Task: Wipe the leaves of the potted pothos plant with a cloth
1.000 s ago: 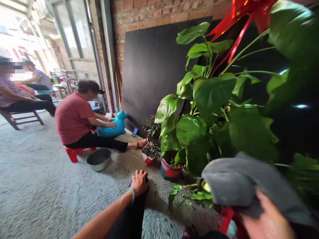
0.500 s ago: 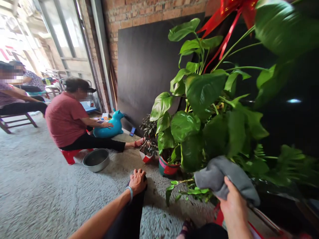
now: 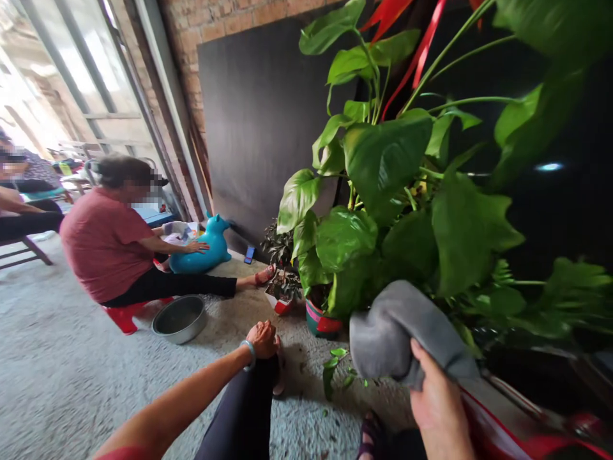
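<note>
My left hand (image 3: 262, 338) rests on my knee, fingers bent over its front and holding nothing; a pale bangle (image 3: 249, 356) circles that wrist. A grey cloth (image 3: 397, 326) is bunched in my right hand (image 3: 433, 390), the thumb pressed on top and the other fingers hidden beneath. The cloth is in front of a large leafy potted plant (image 3: 387, 166), overlapping its lower leaves. Below the leaves is the plant's green pot (image 3: 318, 318) with a pink and red band. Cut leaves (image 3: 335, 370) lie on the floor left of the cloth.
A smaller potted plant (image 3: 282, 291) stands beside the big one. To the left, a person in a red shirt (image 3: 103, 236) sits on a red stool (image 3: 119, 316), one hand on a blue animal-shaped toy (image 3: 201, 248). A metal basin (image 3: 179, 319) sits on the concrete floor (image 3: 96, 383).
The grey cloth in my right hand has moved left and slightly up, covering more floor cuttings. My left hand stays on my knee. The view has shifted, moving the seated person left in it.
</note>
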A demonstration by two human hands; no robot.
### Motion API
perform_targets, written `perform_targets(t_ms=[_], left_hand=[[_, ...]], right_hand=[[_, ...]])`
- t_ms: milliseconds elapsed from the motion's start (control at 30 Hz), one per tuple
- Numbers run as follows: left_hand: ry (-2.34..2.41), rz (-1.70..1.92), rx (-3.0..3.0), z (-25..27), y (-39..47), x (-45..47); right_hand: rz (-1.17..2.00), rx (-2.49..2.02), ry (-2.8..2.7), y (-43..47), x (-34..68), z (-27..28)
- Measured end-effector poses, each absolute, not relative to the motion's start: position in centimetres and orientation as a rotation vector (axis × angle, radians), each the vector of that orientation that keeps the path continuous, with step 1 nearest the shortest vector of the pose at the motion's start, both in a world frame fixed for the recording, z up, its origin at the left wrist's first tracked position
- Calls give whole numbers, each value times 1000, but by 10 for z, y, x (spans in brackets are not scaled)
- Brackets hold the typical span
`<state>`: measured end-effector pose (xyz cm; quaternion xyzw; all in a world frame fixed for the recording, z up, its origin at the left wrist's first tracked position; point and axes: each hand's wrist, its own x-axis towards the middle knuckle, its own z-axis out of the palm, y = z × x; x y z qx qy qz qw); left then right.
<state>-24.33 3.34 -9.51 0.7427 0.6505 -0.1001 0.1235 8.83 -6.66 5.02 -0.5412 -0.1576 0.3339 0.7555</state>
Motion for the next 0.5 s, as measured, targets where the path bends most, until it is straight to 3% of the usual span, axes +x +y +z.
perform_targets(t_ms=[367,500], left_hand=[[1697,-361,2252,-94,48,-226],[1699,-304,2237,-94,49,-224]], right_hand=[[701,-1340,-384,-100,111,8],[729,-1362,-539,-111,108,23]])
